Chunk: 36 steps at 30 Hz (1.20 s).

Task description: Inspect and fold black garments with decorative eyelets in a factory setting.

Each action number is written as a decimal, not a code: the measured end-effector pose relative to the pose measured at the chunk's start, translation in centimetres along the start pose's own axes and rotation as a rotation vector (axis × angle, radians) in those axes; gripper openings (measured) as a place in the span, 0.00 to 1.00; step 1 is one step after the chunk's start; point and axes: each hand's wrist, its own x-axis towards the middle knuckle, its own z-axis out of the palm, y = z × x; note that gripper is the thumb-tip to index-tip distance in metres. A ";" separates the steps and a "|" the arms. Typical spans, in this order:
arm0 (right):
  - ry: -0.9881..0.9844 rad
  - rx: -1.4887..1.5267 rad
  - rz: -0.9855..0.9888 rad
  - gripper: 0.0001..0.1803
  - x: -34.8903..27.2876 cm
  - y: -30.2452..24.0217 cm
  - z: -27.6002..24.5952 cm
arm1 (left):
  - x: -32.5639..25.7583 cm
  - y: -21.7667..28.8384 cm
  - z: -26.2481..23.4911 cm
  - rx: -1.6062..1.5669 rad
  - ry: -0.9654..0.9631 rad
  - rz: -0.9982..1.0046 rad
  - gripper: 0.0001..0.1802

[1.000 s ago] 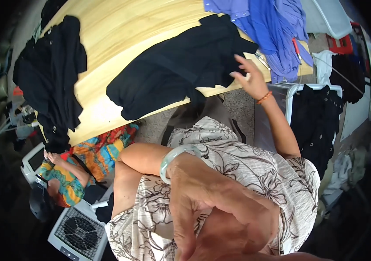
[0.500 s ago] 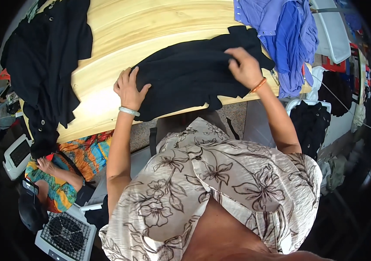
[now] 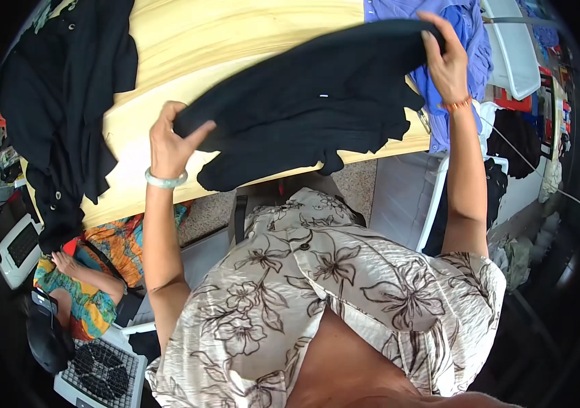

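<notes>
A black knit garment point(image 3: 303, 102) stretches between my two hands over the wooden table, its far edge raised and slightly blurred. My left hand point(image 3: 173, 141) pinches its left end, thumb toward me and fingers behind the cloth. At the upper right, my right hand point(image 3: 448, 64) grips the other end of that edge, the fingers partly behind the fabric. A small white tag shows near the middle of the garment. The near part of the cloth still rests on the table, with ragged folds along the front edge.
Black clothing point(image 3: 65, 88) lies heaped on the table's left. Blue-violet garments point(image 3: 463, 61) are piled at the right, beside a pale plastic bin point(image 3: 513, 54). Another person point(image 3: 82, 292) in colourful clothes is at the lower left, near a fan point(image 3: 103, 370). The wooden table point(image 3: 188, 30) has a curved-looking front edge.
Both hands have moved apart, the left outward and the right up and outward. The garment's far edge has been lifted off the table and spread, and the white tag has come into sight.
</notes>
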 end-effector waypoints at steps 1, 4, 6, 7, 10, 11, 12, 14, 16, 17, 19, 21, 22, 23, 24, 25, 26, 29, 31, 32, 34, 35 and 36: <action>-0.043 -0.034 0.021 0.13 -1.2 -0.2 -0.9 | -0.8 1.2 -0.3 -0.044 -0.103 -0.012 0.21; -0.370 -0.007 0.250 0.13 -6.0 0.6 -4.2 | -4.2 2.0 -0.6 -0.112 -0.414 0.041 0.21; -0.641 0.049 0.470 0.15 -9.6 0.7 -5.9 | -7.1 1.0 0.0 -0.210 -0.654 -0.049 0.16; -0.769 0.026 0.659 0.16 -11.4 1.1 -6.7 | -8.3 0.8 0.5 -0.187 -0.724 -0.084 0.15; -0.911 0.205 0.924 0.18 -16.5 2.2 -7.4 | -10.2 0.1 1.5 -0.170 -0.933 -0.101 0.14; -0.962 0.161 0.877 0.17 -17.6 2.2 -7.3 | -10.5 0.1 1.7 -0.200 -0.989 -0.163 0.14; -1.018 0.157 0.984 0.17 -17.3 1.3 -7.0 | -10.8 0.0 1.5 -0.221 -0.982 -0.196 0.14; -1.049 0.213 1.124 0.18 -17.6 0.4 -6.6 | -10.5 0.0 0.9 -0.251 -0.960 -0.283 0.13; -1.045 0.169 1.126 0.18 -17.2 0.5 -6.2 | -9.7 -0.8 0.7 -0.268 -0.901 -0.401 0.12; -1.037 0.118 1.129 0.18 -16.6 0.6 -5.9 | -8.8 -1.0 0.7 -0.262 -0.866 -0.452 0.12; -0.986 -0.200 0.785 0.19 -15.1 2.0 -4.5 | -8.5 -2.3 1.8 -0.183 -0.605 -0.431 0.12; -0.772 -0.570 0.431 0.15 -13.1 2.3 -1.9 | -8.2 -3.4 3.8 -0.149 -0.266 -0.306 0.10; -0.535 -0.575 0.091 0.12 -12.0 3.2 -0.7 | -7.5 -3.1 4.5 -0.089 -0.195 -0.292 0.14; -0.400 -0.514 -0.040 0.08 -10.3 3.0 0.8 | -7.1 -3.0 5.3 -0.012 -0.151 -0.238 0.16; -0.380 -0.426 -0.006 0.08 -9.2 3.0 2.2 | -6.8 -3.0 5.9 0.069 -0.103 -0.186 0.19; -0.362 -0.333 0.023 0.07 -8.2 2.7 3.8 | -6.9 -3.6 6.6 0.099 -0.094 -0.201 0.23; -0.362 -0.285 0.014 0.06 -7.4 1.8 5.4 | -6.7 -3.9 7.2 0.170 -0.073 -0.149 0.24; -0.452 -0.120 -0.103 0.06 -6.7 -0.6 11.5 | -5.9 -3.6 7.8 0.387 -0.049 -0.020 0.25; -0.512 -0.047 -0.166 0.08 -7.1 -2.9 15.8 | -5.1 -3.6 7.7 0.489 -0.080 0.024 0.21; -0.536 -0.032 -0.153 0.09 -7.4 -4.5 17.6 | -4.8 -3.7 7.6 0.463 -0.065 0.040 0.20; -0.558 -0.015 -0.272 0.19 -8.3 -6.2 21.3 | -4.5 -3.5 7.5 0.365 0.012 0.067 0.16; -0.535 -0.077 -0.323 0.24 -8.8 -7.1 22.5 | -4.3 -3.6 7.2 0.299 0.002 0.041 0.14; -0.557 -0.123 -0.314 0.27 -9.2 -7.9 23.4 | -4.1 -3.0 6.3 0.207 -0.029 0.019 0.14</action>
